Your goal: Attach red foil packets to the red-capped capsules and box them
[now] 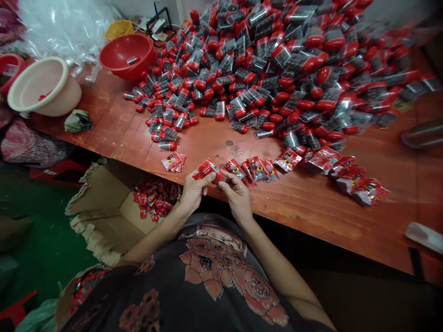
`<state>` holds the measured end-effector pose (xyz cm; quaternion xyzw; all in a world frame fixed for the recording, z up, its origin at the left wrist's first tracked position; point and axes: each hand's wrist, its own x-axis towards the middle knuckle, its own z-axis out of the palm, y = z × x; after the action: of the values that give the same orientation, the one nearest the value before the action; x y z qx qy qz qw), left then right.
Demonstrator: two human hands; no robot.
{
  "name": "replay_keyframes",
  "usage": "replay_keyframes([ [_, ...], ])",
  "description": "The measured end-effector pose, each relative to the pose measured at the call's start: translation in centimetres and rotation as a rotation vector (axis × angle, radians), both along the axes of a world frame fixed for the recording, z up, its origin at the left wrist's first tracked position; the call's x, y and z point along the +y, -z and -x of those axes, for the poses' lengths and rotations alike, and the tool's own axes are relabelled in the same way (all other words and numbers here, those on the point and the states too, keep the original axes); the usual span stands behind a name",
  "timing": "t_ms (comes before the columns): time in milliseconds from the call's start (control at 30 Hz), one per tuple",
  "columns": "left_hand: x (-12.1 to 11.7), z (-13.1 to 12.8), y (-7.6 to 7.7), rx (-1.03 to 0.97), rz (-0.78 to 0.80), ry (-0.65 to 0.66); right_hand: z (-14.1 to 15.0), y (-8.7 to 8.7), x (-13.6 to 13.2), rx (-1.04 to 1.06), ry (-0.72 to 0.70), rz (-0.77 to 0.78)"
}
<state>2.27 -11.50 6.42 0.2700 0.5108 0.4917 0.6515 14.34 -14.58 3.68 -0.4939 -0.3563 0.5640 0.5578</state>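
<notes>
Above the table's front edge, my left hand and my right hand pinch a small red printed packet between thumbs and fingers. A barcode shows on its upper face. Just behind my right hand lie more red packets in an overlapping row. To the left of my left hand sit a few flat red and white packets. Farther right along the edge are several bulging red packets. Past the hands, a large heap of clear tubes with red caps and dark contents covers the back of the table.
Below the table edge at left stands an open cardboard box with red packets inside. A red bowl, a white tub, a yellow basket and a crumpled cloth are at the left end.
</notes>
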Motion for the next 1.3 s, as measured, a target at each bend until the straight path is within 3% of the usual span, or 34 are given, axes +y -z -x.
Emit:
replay_keyframes([
  [233,0.1,-0.3,0.8,-0.043,0.037,0.04,-0.6,1.0,0.0,-0.085,0.066,0.014],
  [333,0.6,-0.1,1.2,-0.173,0.133,0.082,-2.0,1.0,-0.1,-0.195,0.082,0.016],
  [467,1.5,0.8,1.4,-0.404,0.297,0.064,-4.8,1.2,-0.2,-0.756,0.201,-0.12],
  [567,1.9,1.3,1.5,-0.433,0.3,0.059,-5.9,1.5,0.0,-1.162,0.21,-0.147],
  [700,1.9,1.3,2.1,-0.373,0.244,0.055,-5.6,1.4,0.4,-1.372,0.21,-0.122],
  [833,2.2,1.6,3.3,-0.293,0.193,-0.027,-4.7,1.1,0.7,-1.39,0.188,-0.12],
  [967,2.6,2.1,3.9,-0.192,0.151,-0.092,-2.9,0.7,1.1,-1.245,0.163,-0.266],
  [1067,2.7,2.2,3.8,-0.144,0.085,-0.118,-0.6,0.5,2.2,-1.018,-0.014,-0.335],
  [1200,2.9,3.1,3.3,-0.129,0.04,-0.176,2.1,0.7,4.5,-0.712,-0.2,-0.252],
  [1300,3.2,4.8,3.1,-0.163,0.047,-0.212,3.2,0.6,6.5,-0.681,-0.253,-0.263],
])
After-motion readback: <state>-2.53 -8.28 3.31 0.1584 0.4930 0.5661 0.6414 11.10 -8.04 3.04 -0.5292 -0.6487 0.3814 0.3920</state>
